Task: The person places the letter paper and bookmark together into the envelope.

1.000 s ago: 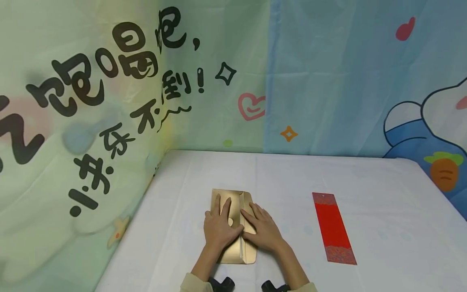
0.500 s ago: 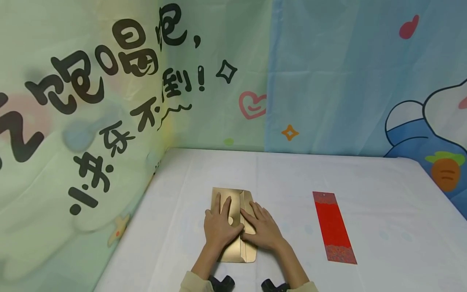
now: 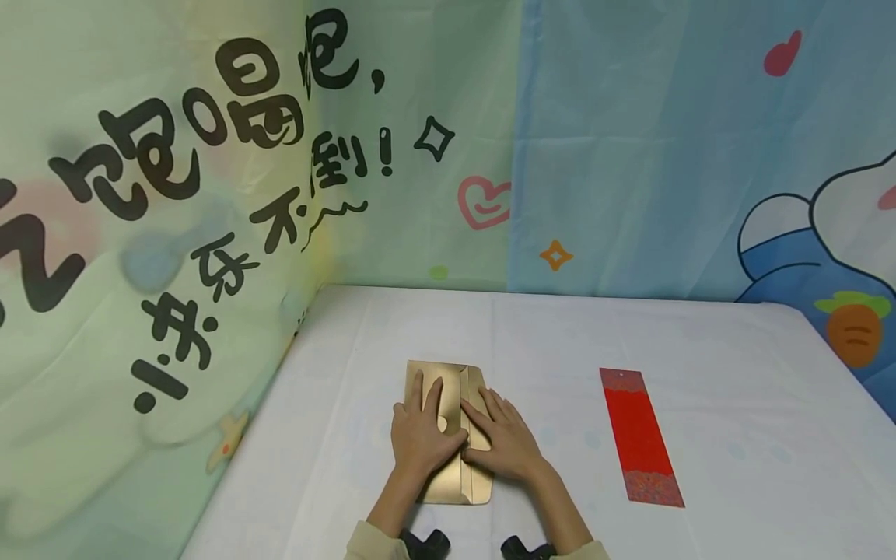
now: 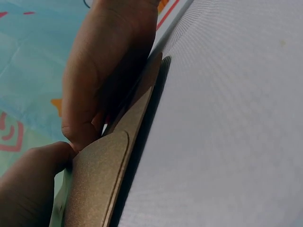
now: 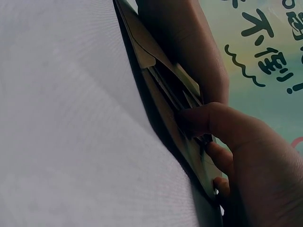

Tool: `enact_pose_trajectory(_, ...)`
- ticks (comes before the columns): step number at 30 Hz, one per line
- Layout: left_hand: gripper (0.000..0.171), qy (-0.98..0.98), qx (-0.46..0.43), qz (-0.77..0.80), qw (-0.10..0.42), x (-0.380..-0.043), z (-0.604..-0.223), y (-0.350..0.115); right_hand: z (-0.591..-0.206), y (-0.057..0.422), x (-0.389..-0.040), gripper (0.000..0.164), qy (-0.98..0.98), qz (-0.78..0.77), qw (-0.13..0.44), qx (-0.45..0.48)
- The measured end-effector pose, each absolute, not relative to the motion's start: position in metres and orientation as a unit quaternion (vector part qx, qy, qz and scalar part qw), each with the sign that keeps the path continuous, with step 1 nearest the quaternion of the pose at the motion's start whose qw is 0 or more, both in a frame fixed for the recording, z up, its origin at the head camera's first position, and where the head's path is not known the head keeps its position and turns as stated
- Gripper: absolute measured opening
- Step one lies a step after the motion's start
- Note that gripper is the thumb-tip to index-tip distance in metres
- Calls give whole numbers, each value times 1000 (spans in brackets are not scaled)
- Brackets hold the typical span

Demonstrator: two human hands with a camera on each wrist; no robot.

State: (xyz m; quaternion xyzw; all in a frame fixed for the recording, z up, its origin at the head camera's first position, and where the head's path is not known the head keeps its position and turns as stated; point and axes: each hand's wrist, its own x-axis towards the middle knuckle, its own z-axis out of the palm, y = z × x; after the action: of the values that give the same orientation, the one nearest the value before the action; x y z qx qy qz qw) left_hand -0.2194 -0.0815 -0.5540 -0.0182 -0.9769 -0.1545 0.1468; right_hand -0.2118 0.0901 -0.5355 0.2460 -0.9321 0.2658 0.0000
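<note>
A gold folded paper piece, like an envelope with a long crease [image 3: 442, 488], lies flat on the white table in the head view. My left hand [image 3: 420, 439] rests on its left part, fingers spread and straight, thumb pointing toward the crease. Across the right-hand flap lies my right hand [image 3: 507, 443], its fingers extended and its thumb near the left thumb. Seen edge-on in the left wrist view, the gold paper [image 4: 97, 182] shows layered rounded flaps. In the right wrist view the layers of the paper [image 5: 163, 101] stand slightly apart beside the right thumb.
A long red strip [image 3: 640, 432] with patterned ends lies to the right on the white-covered table [image 3: 546, 334]. Printed cloth [image 3: 420, 194] hangs behind and on the left. Two black devices [image 3: 428, 546] sit at the wrists near the front edge.
</note>
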Motion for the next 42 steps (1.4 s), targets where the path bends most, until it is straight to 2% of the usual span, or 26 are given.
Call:
enact_pose_trajectory(8, 90, -977, -20, -152, 149, -222, -553, -80, -540, 96, -215, 78, -920, 294, 16, 257)
enact_pose_trajectory(12, 90, -976, -19, -151, 153, -222, -553, -81, -539, 106, -215, 72, -895, 361, 22, 259)
enact_pose_trajectory(15, 89, -973, -26, -163, 164, -222, -553, -81, -535, 124, -214, 60, -880, 403, 71, 243)
enact_pose_trajectory(20, 88, -967, -30, -184, 174, -221, -553, -78, -528, 177, -211, 44, -895, 355, 208, 173)
enact_pose_trajectory(24, 88, -966, -27, -188, 177, -219, -555, -77, -529, 225, -204, 42, -916, 284, 264, 100)
enact_pose_trajectory(27, 88, -966, -25, -184, 178, -218, -558, -78, -534, 253, -196, 48, -935, 250, 246, 44)
enact_pose_trajectory(34, 87, -967, -23, -184, 172, -214, -560, -86, -552, 273, -180, 70, -965, 221, 138, -22)
enact_pose_trajectory(42, 87, -966, -34, -191, 172, -211, -557, -85, -556, 274, -171, 63, -967, 218, 129, -24)
